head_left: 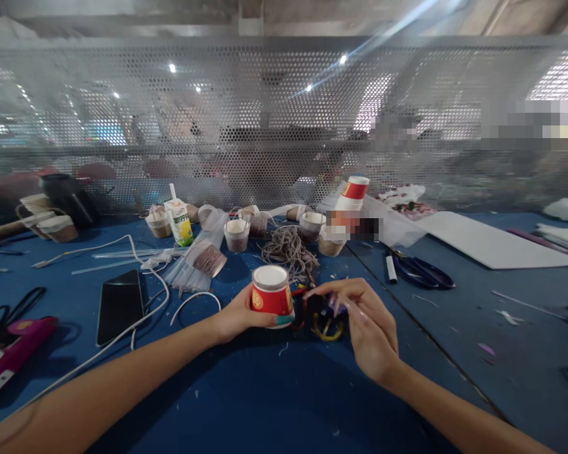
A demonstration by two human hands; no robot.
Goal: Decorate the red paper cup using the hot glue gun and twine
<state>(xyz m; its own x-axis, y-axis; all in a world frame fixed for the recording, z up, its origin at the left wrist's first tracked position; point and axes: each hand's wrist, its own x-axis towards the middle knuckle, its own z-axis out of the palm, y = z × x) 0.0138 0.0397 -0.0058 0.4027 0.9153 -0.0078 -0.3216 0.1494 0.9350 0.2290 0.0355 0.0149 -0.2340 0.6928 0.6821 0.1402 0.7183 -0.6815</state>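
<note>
while the left hand (pixel 239 315) clamps an upturned red cup (pixel 271 296) on the blue table (pixel 246 391), fingers wrapped round its side, the right hand (pixel 360 325) sits just right of the cup, fingertips pinched together over a dark tangle with a yellow loop (pixel 329 328). a heap of grey cord (pixel 288 249) lies just behind the cup, a phone (pixel 120 304) well to its left, scissors (pixel 419 270) well to its right. judged risk: the light paper cup could crumple or tip if the grip tightens or the pinching hand nudges it.
</note>
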